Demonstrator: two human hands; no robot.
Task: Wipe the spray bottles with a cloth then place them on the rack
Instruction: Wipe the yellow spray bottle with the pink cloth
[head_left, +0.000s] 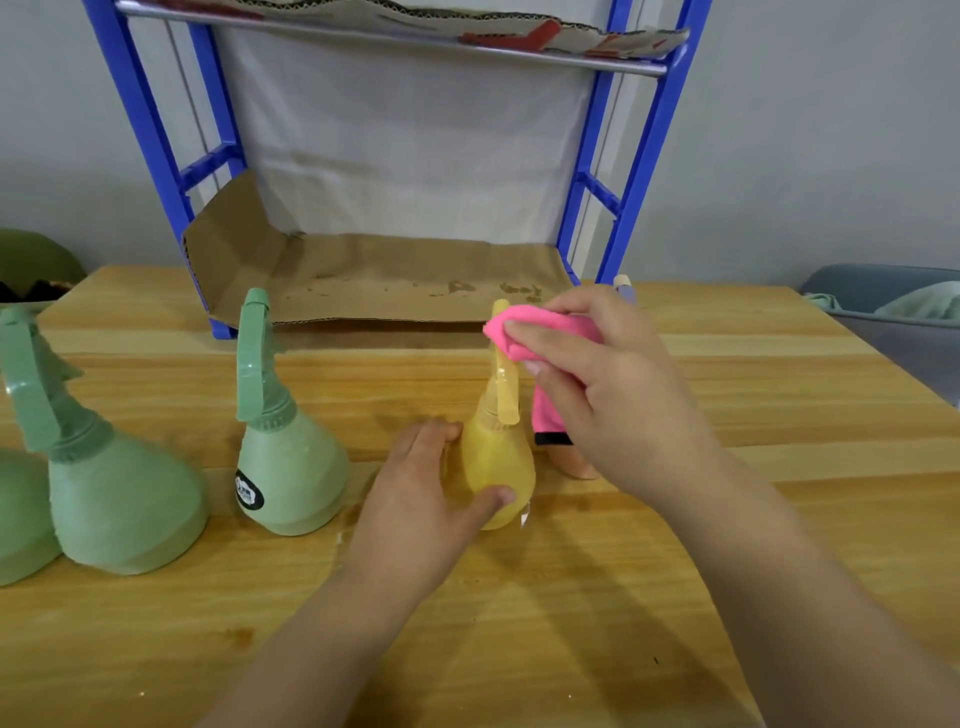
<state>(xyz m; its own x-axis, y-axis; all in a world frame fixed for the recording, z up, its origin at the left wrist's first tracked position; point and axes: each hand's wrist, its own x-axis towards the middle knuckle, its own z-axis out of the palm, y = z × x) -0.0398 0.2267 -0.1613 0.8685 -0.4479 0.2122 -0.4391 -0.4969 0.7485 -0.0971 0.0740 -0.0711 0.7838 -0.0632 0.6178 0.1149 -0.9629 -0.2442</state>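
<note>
A yellow spray bottle (496, 467) stands upright on the wooden table (727, 519) in the middle of the head view. My left hand (421, 499) grips its round body from the left. My right hand (618, 395) presses a pink cloth (524, 332) against the bottle's trigger head. A green spray bottle (288, 457) with a black label stands to the left. Two more green bottles, the nearer one (114, 499), stand at the far left edge. The blue rack (639, 171) stands behind, its lower shelf lined with brown cardboard (395, 286).
A peach-coloured object is partly hidden behind my right hand, and a small lilac-tipped object (623, 288) stands by the rack's right leg. A grey bin (893, 312) with pale cloth sits off the table's right. A dark green shape (36, 265) lies at the far left.
</note>
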